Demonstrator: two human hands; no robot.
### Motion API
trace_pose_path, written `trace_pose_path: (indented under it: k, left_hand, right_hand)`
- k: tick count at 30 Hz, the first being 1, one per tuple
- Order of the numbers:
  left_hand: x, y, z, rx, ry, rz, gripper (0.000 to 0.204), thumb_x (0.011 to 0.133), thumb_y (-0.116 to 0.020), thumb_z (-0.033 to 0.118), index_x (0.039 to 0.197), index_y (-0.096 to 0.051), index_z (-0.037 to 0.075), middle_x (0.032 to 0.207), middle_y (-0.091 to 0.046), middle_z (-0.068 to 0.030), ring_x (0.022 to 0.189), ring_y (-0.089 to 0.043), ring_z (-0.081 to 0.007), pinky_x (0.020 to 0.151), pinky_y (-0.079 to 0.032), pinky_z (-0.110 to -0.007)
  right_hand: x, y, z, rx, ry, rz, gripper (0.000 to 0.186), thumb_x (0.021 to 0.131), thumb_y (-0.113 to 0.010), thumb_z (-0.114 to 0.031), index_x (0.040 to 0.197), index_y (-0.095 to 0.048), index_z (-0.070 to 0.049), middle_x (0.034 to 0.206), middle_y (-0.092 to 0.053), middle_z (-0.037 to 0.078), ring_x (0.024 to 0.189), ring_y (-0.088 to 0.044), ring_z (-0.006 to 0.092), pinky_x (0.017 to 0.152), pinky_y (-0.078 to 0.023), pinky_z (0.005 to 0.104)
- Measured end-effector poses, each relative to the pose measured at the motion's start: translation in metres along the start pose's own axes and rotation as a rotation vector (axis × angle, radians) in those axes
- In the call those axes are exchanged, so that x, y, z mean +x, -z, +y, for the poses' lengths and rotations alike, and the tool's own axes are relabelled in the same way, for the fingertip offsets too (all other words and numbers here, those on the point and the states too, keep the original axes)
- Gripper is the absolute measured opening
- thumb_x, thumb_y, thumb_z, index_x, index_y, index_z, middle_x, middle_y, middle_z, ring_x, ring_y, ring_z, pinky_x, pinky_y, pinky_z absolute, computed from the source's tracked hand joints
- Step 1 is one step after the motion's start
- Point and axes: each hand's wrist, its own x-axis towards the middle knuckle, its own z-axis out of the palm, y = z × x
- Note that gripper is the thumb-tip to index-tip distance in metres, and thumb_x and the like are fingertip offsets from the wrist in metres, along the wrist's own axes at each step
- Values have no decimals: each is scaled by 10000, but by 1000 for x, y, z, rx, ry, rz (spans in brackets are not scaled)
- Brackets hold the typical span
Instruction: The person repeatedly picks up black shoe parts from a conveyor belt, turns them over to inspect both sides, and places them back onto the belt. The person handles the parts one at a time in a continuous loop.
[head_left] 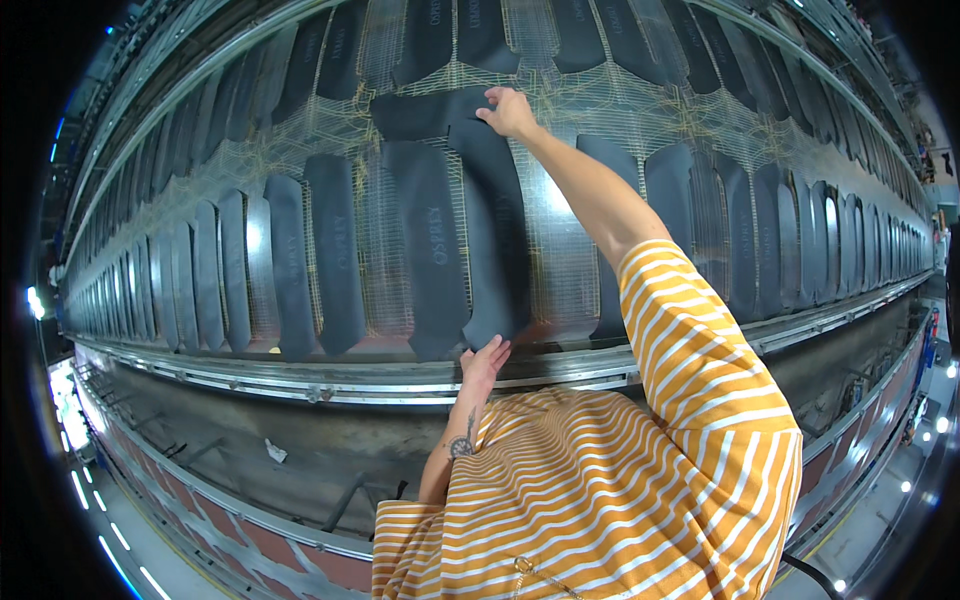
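Note:
A long dark grey flat cut panel lies lengthwise in front of me, its surface curved and shaded along the middle. At its near end, by the metal edge rail, my left hand has its fingers closed on the panel's edge. My right hand reaches to the far end, thumb and fingers pinched at the dark material there. Running crosswise left from those fingertips is another dark strip; whether it joins the panel I cannot tell. A similar panel with faint lettering lies just left of the held one.
More dark panels stretch in rows both ways along the table, with a far row beyond. Between them spreads a shiny grid-marked surface with yellowish strands. A metal rail borders the near side; a trough runs below it.

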Motion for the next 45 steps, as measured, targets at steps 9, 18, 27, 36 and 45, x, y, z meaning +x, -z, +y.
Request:
trace_pose_path:
  k: [9, 18, 27, 36, 45]
  left_hand:
    - [-36, 11, -49, 559, -305, -482, 307, 854, -737, 103, 1117, -632, -15, 1003, -714, -122, 890, -687, -172, 804, -560, -305]
    - [-134, -39, -104, 1450, -163, -1341, 361, 860, -740, 262, 1118, -700, 14, 991, -722, -83, 904, -646, -136, 836, -507, -288]
    - [-181, -32, -159, 1614, -339, -1833, 366, 862, -701, 214, 1157, -675, 0, 1115, -702, -134, 1019, -665, -257, 911, -501, -346]
    - [-228, -43, -173, 1973, -763, -1927, 229, 736, -622, 72, 937, -729, 48, 949, -689, -184, 924, -641, -357, 826, -510, -437]
    - [-250, -73, -213, 1926, -1136, -1947, 101, 786, -628, 116, 803, -711, 61, 827, -681, -125, 825, -647, -308, 821, -502, -405]
  right_hand:
    - [-448, 85, 29, -185, -290, -807, 436, 890, -612, -397, 1064, -669, -1, 940, -699, 170, 860, -654, 268, 783, -525, 391]
    - [-738, 201, -53, 451, -870, -572, 525, 837, -768, -274, 1275, -606, -34, 954, -702, 78, 856, -633, 120, 759, -520, 282]
    - [-825, 220, -149, 254, -659, -363, 381, 923, -634, -287, 1225, -635, -55, 1030, -710, 176, 877, -690, 302, 784, -530, 387]
    - [-844, 234, -161, 33, -383, -324, 251, 863, -612, -215, 999, -661, -10, 902, -682, 229, 861, -651, 421, 727, -514, 445]
    - [-872, 267, -134, -166, -449, -393, 267, 896, -549, -272, 986, -649, -41, 895, -691, 205, 852, -664, 408, 750, -532, 472]
